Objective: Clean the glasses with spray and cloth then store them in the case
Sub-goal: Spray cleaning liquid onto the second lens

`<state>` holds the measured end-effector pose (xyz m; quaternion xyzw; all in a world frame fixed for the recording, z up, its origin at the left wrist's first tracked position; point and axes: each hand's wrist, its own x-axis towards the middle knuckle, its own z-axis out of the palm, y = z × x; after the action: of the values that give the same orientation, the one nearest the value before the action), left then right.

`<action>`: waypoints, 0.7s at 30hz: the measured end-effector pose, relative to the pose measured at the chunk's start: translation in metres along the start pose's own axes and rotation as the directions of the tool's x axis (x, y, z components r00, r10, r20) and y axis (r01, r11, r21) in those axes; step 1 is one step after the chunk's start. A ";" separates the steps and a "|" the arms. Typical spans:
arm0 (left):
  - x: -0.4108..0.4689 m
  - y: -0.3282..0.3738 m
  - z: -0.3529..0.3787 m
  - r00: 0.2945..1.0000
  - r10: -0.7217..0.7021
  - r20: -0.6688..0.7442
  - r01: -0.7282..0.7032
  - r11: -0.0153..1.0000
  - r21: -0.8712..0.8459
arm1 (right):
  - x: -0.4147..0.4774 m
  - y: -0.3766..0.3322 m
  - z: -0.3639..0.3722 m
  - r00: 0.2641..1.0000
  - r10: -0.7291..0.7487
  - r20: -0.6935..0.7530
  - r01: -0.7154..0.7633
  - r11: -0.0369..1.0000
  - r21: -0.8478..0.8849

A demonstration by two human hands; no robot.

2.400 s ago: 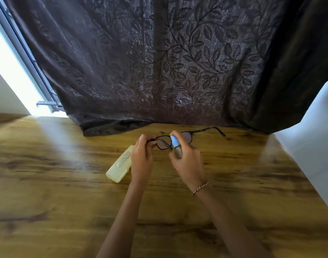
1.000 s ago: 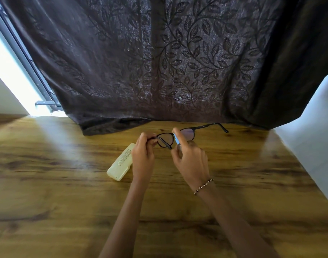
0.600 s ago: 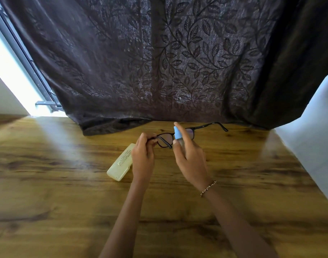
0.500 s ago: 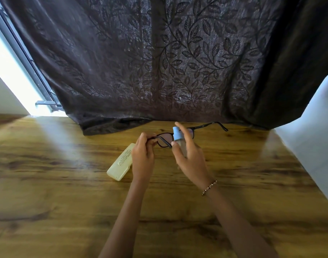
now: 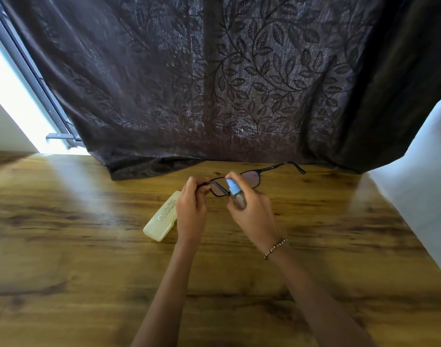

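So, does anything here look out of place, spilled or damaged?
Nothing looks spilled or damaged. The left hand holds the glasses, the right hand holds the spray bottle, and the case lies closed on the table. Only oddities: the curtain hem rests on the table's far edge, and no cloth is in view.

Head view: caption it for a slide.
Left hand holds glasses, right hand aims spray bottle at them, case lies on table.

Two bare forearms, no sleeves in view, thin beaded bracelet (image 5: 275, 248) with dark and pale beads just behind the right hand (image 5: 252, 214), left hand (image 5: 191, 209) unadorned
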<state>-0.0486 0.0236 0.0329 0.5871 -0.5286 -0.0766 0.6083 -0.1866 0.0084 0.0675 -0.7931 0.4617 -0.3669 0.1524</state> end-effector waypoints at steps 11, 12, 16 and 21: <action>-0.001 -0.001 -0.001 1.000 0.008 0.003 -0.008 1.000 0.000 | -0.005 -0.002 -0.001 0.987 0.061 -0.148 -0.054 0.997 0.053; -0.001 -0.002 -0.002 1.000 0.007 0.001 -0.007 1.000 0.006 | -0.004 0.002 -0.003 0.985 0.051 -0.165 -0.043 0.998 0.051; -0.001 -0.003 -0.003 1.000 -0.022 -0.008 0.022 1.000 0.014 | -0.005 0.020 -0.020 0.991 0.049 -0.127 -0.058 0.996 -0.073; -0.001 -0.002 -0.001 1.000 -0.006 0.008 0.006 1.000 0.003 | -0.004 0.036 -0.031 0.988 0.127 -0.087 -0.139 0.978 -0.158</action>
<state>-0.0471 0.0243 0.0312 0.5895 -0.5292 -0.0798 0.6050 -0.2323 -0.0040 0.0659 -0.7557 0.5478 -0.3465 0.0932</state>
